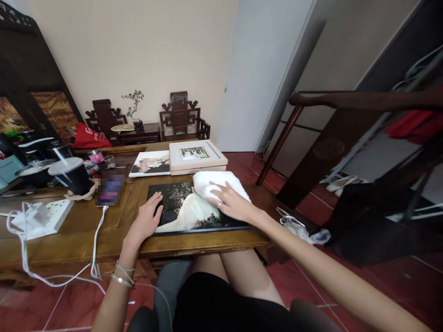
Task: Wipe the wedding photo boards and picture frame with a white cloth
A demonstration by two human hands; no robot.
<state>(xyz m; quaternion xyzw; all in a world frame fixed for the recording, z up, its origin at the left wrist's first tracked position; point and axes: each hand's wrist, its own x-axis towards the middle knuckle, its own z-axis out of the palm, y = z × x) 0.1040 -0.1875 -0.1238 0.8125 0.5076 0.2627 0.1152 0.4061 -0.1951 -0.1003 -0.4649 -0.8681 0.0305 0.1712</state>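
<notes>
A dark photo panel (204, 212) lies flat near the table's front edge, its picture showing a pale gown against foliage. At its left edge rests my left hand (148, 216), fingers stretched out and holding nothing. My right hand (231, 203) holds a folded white towel (224, 180) against the upper right part of the panel. The towel covers that corner of the picture. Just behind the panel are a light wooden picture frame (218, 159) with a small photo in it and a white-edged photo panel (154, 168).
To the left are a phone (110, 190) on a charging cable, a power strip (58, 216), and a black cup (74, 177) with a lid and straw. Scissors (290, 216) and clear plastic (304, 234) lie at the right, beside a wooden chair's armrest (346, 99).
</notes>
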